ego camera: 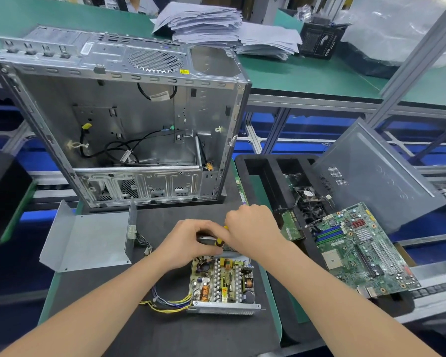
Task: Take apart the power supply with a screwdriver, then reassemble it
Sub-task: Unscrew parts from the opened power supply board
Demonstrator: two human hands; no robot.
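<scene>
The power supply (223, 284) sits low in the middle of the view on the dark mat (165, 331) of the table. It is open, with its circuit board and coils bare. Its bent metal cover (88, 240) lies apart at about 9 o'clock from it, and a loom of yellow and blue wires runs out of the unit at 8 o'clock.

Both hands meet at the unit's far wall, at 12 o'clock. The right hand (252, 228) is closed round the yellow-and-black handle of the screwdriver (220, 242). The left hand (188, 243) has its fingers curled over the far metal edge, bracing it. The tip is hidden, so I cannot tell which screw it is on.

With the cover off and the board in place, I judge this to be mid-disassembly at a far-wall fixing. The next move calls for a seated tip, steady downward pressure and a firm left-hand brace.

At 12 o'clock stands a stripped computer case (119, 119). At 3 o'clock a black foam tray (255, 163) carries a motherboard (358, 251), with a grey side panel (379, 176) leaning at 2 o'clock. Papers (216, 27) are stacked on a green bench behind.
</scene>
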